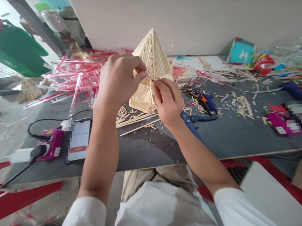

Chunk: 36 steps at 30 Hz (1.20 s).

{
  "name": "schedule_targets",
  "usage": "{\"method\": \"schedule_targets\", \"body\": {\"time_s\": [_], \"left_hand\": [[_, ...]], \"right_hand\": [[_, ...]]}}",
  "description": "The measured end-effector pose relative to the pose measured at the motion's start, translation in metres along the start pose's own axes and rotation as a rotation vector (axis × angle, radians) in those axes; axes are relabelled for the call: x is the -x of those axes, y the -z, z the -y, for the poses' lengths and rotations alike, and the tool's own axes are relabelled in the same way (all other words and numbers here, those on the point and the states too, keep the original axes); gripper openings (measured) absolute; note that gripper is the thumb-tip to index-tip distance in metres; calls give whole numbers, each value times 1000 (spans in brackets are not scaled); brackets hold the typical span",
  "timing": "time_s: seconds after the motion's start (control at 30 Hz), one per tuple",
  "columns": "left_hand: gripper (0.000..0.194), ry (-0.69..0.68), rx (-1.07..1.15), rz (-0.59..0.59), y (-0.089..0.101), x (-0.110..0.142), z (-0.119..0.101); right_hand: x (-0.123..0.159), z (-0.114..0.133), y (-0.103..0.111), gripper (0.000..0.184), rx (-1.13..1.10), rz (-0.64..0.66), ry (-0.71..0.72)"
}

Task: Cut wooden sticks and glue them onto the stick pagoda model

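A pointed model house made of thin wooden sticks (155,54) stands on the dark table, its tall roof rising above a stick base. My left hand (119,77) is at its left side, fingers curled and thumb and forefinger drawn together in front of the roof. What that pinch holds, if anything, is too small to make out. Lower and to the right, my right hand (169,99) pinches a short wooden stick (152,92) upright against the front, below the roof's edge. Both hands hide parts of the model. Loose sticks (137,122) lie in front of it.
Blue cutters (193,120) and a blue glue gun (208,102) lie right of the model. Torn red-and-clear wrappers (71,77) pile at the left, near a phone (79,142) and a magenta power adapter (49,144). A turquoise paper cup (240,51) lies tipped among stick scraps.
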State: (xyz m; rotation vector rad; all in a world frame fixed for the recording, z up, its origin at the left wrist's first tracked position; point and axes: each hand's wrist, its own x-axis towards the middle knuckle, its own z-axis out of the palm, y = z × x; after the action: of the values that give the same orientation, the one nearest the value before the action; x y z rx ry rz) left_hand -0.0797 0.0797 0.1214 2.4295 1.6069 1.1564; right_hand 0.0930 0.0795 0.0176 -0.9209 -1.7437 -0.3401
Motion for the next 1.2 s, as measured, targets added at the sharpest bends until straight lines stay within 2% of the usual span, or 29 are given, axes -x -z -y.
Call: {"method": "schedule_targets", "body": {"time_s": [0.1,0.27,0.6,0.8,1.0,1.2], "left_hand": [[6,9,6,4,1,0,-1],[6,10,11,20,2,0,0],[7,15,-28,32,1,-1,0],[13,26,38,61,0,0,0],[18,-64,75,1,-8,1,5],[18,-77,72,4,-9,0,6]], "right_hand": [[-2,0,1,25,1,-16,20],[-1,-2,2,29,-28,76,-62],[-1,-2,1,30,-14,46,-60],[-2,0,0,29,-48,33,-57],[-2,-1,0,30,-84,68,-100],[2,-2,-4,31,-97,48,-149]]}}
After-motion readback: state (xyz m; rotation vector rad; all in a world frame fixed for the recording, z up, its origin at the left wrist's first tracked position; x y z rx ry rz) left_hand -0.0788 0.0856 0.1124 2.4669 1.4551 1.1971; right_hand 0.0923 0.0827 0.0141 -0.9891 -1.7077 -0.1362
